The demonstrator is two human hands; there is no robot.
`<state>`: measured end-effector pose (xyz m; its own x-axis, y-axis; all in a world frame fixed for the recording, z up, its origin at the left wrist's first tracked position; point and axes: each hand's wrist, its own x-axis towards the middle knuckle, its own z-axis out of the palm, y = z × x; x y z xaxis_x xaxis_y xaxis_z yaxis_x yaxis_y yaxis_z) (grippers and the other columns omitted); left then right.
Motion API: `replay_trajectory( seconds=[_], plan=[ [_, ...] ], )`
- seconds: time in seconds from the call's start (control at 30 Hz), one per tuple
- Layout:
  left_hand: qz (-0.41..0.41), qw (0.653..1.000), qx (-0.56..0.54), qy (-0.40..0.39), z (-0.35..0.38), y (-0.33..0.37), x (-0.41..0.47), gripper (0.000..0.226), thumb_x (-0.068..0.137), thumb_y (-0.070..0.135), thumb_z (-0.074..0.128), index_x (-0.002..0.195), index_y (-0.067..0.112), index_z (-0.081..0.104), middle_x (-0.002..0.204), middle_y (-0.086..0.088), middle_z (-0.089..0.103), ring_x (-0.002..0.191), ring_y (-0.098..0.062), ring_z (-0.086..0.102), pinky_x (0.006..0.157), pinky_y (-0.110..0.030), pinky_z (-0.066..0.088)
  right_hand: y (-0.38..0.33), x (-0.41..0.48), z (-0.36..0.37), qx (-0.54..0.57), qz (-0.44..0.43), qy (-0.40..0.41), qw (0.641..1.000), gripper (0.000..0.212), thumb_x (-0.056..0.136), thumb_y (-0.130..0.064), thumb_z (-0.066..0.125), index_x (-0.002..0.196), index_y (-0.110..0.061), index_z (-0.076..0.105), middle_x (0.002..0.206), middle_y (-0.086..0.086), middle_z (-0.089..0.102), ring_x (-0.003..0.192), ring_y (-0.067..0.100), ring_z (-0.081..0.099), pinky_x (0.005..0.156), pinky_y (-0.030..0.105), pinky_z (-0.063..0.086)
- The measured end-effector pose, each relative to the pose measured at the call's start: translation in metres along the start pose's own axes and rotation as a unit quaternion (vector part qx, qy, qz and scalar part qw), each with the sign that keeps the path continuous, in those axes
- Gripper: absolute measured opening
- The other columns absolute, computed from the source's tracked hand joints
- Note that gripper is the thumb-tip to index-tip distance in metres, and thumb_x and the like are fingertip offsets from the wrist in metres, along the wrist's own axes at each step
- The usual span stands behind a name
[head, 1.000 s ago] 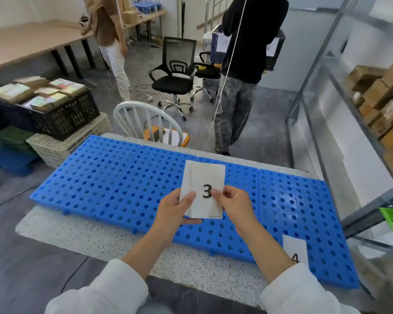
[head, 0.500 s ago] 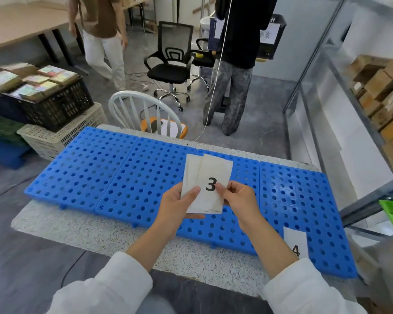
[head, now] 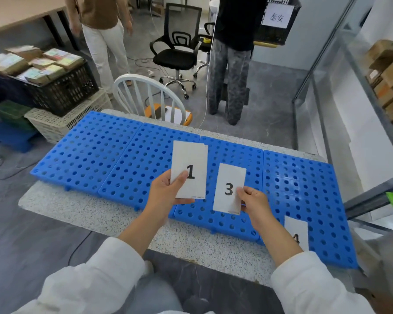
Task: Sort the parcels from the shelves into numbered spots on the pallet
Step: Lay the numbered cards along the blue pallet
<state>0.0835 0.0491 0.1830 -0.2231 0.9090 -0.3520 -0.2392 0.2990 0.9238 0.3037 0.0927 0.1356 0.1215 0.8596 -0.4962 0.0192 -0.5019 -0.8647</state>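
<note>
A blue perforated pallet point(head: 104, 155) of several joined panels lies across a speckled slab. Over its middle my left hand point(head: 166, 191) pinches a white card marked 1 point(head: 190, 171), with another card edge showing behind it. My right hand point(head: 252, 201) pinches a white card marked 3 point(head: 228, 188) just to the right, above the pallet. A card marked 4 point(head: 296, 232) lies flat on the pallet's near right panel, partly hidden by my right forearm. Brown cardboard parcels point(head: 388, 75) fill the metal shelves at the far right.
A white chair point(head: 145, 94) stands behind the pallet. Two people stand beyond it, near a black office chair point(head: 177, 48). Left of the slab, a black crate point(head: 59, 87) of parcels sits on a cream crate point(head: 61, 123). Cables run over the grey floor.
The stack held together in both hands has split: my right hand drew card 3 off to the right, uncovering card 1 in my left hand.
</note>
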Motion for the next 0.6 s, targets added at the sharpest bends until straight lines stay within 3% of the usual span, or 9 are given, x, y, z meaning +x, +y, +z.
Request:
replay_trajectory(
  seconds=[0.1, 0.2, 0.33, 0.6],
  plan=[
    [0.002, 1.000, 0.000, 0.010, -0.003, -0.006, -0.002, 0.022, 0.092, 0.024, 0.063, 0.111, 0.014, 0.068, 0.101, -0.005, 0.074, 0.087, -0.019, 0.073, 0.062, -0.041, 0.061, 0.025, 0.013, 0.007, -0.027, 0.045, -0.005, 0.999, 0.016, 0.099, -0.013, 0.050, 0.106, -0.005, 0.062, 0.107, 0.009, 0.064, 0.098, 0.028, 0.060, 0.081, 0.041, 0.053],
    [0.001, 1.000, 0.004, 0.016, -0.004, -0.011, -0.003, 0.022, 0.092, 0.024, 0.063, 0.111, 0.015, 0.069, 0.099, -0.004, 0.074, 0.086, -0.019, 0.073, 0.062, -0.040, 0.061, 0.048, 0.026, 0.016, -0.054, 0.071, 0.034, 0.995, 0.022, 0.096, -0.015, 0.056, 0.112, -0.003, 0.064, 0.111, 0.009, 0.064, 0.104, 0.029, 0.060, 0.093, 0.047, 0.051],
    [0.001, 1.000, 0.015, 0.010, -0.005, -0.017, -0.002, 0.023, 0.092, 0.024, 0.063, 0.112, 0.013, 0.068, 0.101, -0.005, 0.074, 0.087, -0.020, 0.073, 0.062, -0.041, 0.061, 0.068, 0.031, 0.018, -0.092, 0.053, 0.055, 0.993, 0.005, 0.093, -0.013, 0.060, 0.093, -0.010, 0.064, 0.100, 0.008, 0.065, 0.086, 0.020, 0.059, 0.078, 0.035, 0.052],
    [-0.025, 0.999, 0.021, 0.022, -0.006, -0.029, 0.005, 0.022, 0.091, 0.024, 0.064, 0.109, 0.014, 0.069, 0.101, -0.006, 0.073, 0.089, -0.024, 0.072, 0.061, -0.038, 0.061, 0.090, 0.034, 0.017, -0.145, 0.054, 0.069, 0.986, 0.025, 0.091, -0.014, 0.063, 0.113, -0.003, 0.066, 0.097, 0.002, 0.061, 0.089, 0.018, 0.059, 0.077, 0.029, 0.047]
  ],
)
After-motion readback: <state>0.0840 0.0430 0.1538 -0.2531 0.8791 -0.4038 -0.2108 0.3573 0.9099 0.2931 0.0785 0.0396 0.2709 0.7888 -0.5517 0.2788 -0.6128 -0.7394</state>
